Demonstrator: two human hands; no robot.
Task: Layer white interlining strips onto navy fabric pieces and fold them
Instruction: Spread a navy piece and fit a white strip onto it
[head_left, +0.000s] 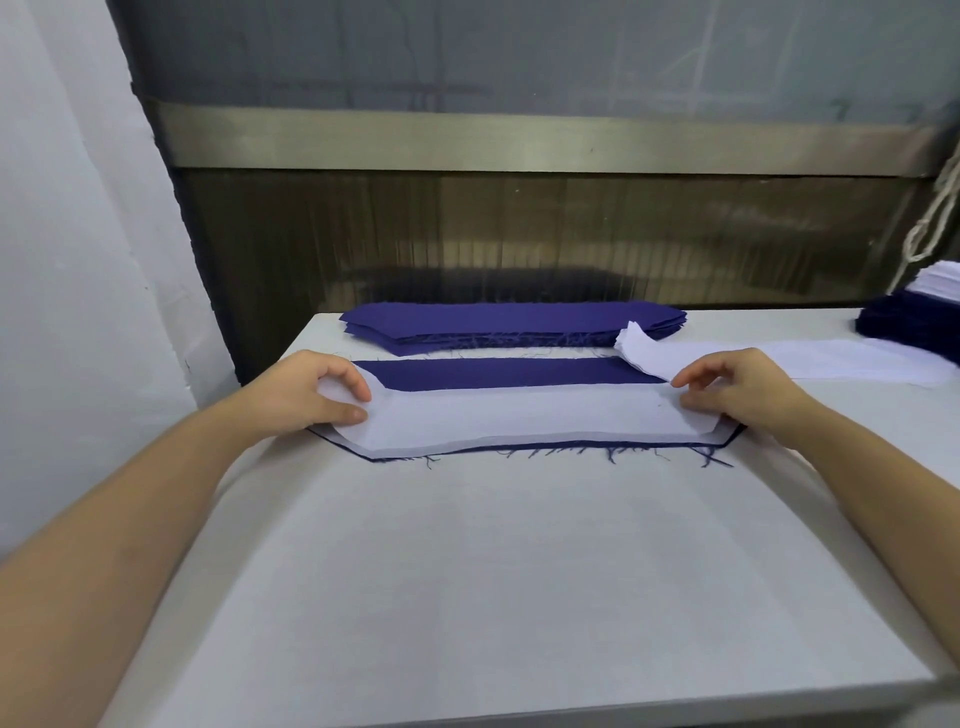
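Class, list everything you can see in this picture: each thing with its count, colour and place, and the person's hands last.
Flat white interlining strip: one, white, on the near navy piece.
Long navy fabric piece: one, navy, under that strip, near edge frayed.
Stack of navy fabric pieces: one, navy, far table edge.
Loose white interlining length: one, white, right of centre, end curled.
Navy-and-white fabric pile: one, far right.
Twisted white cord: one, hanging upper right.
White table: one, under everything.
Left hand: one, fingers hold the strip's left end.
Right hand: one, fingers pinch the strip's right end.
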